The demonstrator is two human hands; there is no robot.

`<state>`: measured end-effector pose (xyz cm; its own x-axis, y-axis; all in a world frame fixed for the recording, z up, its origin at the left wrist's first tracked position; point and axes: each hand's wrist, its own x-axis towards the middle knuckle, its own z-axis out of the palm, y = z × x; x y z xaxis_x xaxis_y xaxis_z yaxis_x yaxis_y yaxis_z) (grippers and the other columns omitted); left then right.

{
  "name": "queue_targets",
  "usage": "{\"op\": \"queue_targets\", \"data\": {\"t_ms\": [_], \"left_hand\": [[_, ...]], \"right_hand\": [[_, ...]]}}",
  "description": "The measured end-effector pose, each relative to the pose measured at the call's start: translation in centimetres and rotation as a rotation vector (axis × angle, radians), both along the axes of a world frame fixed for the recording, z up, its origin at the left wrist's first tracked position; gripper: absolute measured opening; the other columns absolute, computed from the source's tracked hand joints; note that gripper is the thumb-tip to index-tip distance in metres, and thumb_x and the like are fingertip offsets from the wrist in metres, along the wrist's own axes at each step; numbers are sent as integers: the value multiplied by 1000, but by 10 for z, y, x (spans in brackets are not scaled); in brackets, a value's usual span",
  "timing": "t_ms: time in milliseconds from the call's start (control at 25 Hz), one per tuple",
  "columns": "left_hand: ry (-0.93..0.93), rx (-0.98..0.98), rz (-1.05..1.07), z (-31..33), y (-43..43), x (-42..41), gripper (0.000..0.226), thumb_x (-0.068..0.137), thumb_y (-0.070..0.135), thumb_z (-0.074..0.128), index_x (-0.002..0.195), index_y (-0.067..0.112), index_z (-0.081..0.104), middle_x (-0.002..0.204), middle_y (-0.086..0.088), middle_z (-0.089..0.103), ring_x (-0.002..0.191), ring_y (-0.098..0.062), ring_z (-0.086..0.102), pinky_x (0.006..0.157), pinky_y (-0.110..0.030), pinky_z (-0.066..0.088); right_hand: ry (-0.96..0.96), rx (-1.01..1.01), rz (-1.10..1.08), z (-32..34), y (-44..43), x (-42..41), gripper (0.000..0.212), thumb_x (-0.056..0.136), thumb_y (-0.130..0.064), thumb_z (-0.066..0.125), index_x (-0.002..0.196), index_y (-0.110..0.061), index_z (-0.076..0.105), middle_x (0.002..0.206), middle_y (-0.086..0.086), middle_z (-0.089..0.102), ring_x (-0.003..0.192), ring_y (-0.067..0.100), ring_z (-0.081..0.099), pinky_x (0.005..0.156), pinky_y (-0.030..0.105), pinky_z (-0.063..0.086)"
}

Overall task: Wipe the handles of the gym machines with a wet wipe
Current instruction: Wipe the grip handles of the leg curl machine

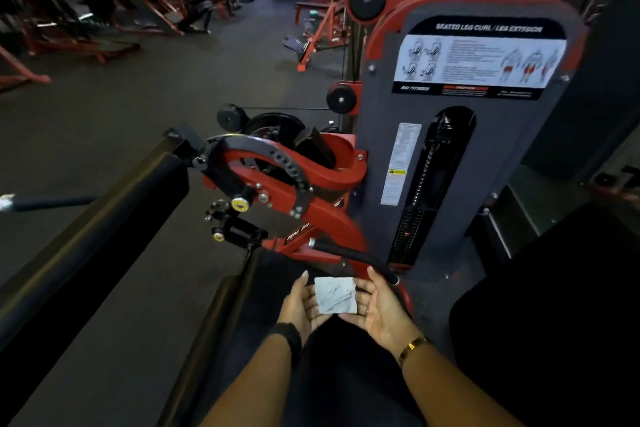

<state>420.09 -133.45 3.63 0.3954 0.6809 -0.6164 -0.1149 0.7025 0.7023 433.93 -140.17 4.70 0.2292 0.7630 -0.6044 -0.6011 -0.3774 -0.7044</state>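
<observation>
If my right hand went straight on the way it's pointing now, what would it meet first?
Probably the black handle just past the right hand, though one view leaves depth unclear.

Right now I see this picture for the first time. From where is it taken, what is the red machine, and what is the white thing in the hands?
The camera sits on the person's head and looks down, so the hands you see are the person's own. The left hand and right hand are palm up, and a white wet wipe lies across their fingers. The red and grey machine is for leg exercises; its label reads seated leg curl / leg extension. Its black handle is just beyond the hands.
</observation>
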Motion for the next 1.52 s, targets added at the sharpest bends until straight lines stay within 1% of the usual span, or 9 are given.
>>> {"op": "queue_targets", "data": {"t_ms": [280, 520, 720, 960, 1080, 1240, 1400, 1440, 1520], "left_hand": [[43, -15, -31, -18, 33, 52, 51, 94, 50, 43, 100, 5, 66, 87, -9, 73, 77, -19, 68, 60, -26, 52], [76, -20, -98, -34, 75, 73, 51, 95, 51, 40, 97, 8, 67, 86, -7, 73, 80, -19, 68, 66, -27, 54], [78, -47, -120, -60, 111, 82, 51, 95, 50, 41, 100, 6, 67, 89, -10, 73, 81, -20, 68, 67, -28, 55], [8, -129, -135, -124, 153, 77, 57, 96, 52, 38, 104, 2, 66, 93, -13, 74, 83, -21, 71, 72, -30, 55], [23, -104, -179, -142, 176, 80, 55, 96, 51, 36, 104, 5, 65, 94, -12, 73, 83, -21, 69, 75, -30, 55], [63, 54, -309, -148, 213, 87, 40, 98, 39, 42, 110, 9, 65, 102, -9, 70, 92, -21, 65, 82, -28, 52], [215, 438, -175, -176, 246, 91, 25, 96, 29, 52, 115, 20, 66, 115, 2, 66, 111, -11, 58, 98, -27, 44], [208, 423, -121, -183, 250, 90, 26, 98, 27, 49, 120, 22, 62, 123, 1, 63, 116, -10, 55, 101, -27, 40], [79, 157, 36, -199, 254, 88, 39, 100, 35, 39, 134, 20, 50, 139, -4, 51, 126, -14, 48, 103, -28, 34]], "right_hand": [[17, 0, -20, -19, 27, 52, 53, 95, -53, 40, 117, -7, 58, 103, 14, 72, 100, 28, 67, 82, 40, 53], [16, -14, -59, -36, 63, 68, 48, 97, -49, 41, 111, -8, 61, 106, 14, 71, 102, 28, 66, 85, 42, 52], [-29, -60, -53, -63, 99, 77, 44, 97, -45, 42, 109, -9, 63, 101, 12, 73, 95, 24, 69, 78, 39, 54], [4, 64, -51, -130, 132, 74, 22, 93, -14, 56, 111, -4, 64, 110, 14, 69, 104, 26, 66, 92, 39, 52], [-24, 68, -28, -158, 159, 76, 22, 86, 1, 60, 107, -3, 64, 105, 16, 68, 94, 25, 66, 84, 35, 54], [-106, 4, -138, -177, 197, 74, 20, 81, 10, 62, 93, -6, 59, 86, 12, 65, 74, 21, 64, 65, 29, 54], [-257, -31, -199, -174, 242, 77, 21, 83, 7, 60, 85, -11, 48, 96, 14, 59, 85, 29, 63, 61, 33, 53], [-326, -35, -195, -175, 253, 76, 21, 85, 7, 57, 88, -10, 47, 98, 12, 58, 85, 28, 65, 58, 32, 55], [-623, -61, -152, -179, 272, 70, 22, 86, 8, 52, 99, -9, 49, 92, 3, 56, 80, 22, 63, 59, 27, 55]]}}
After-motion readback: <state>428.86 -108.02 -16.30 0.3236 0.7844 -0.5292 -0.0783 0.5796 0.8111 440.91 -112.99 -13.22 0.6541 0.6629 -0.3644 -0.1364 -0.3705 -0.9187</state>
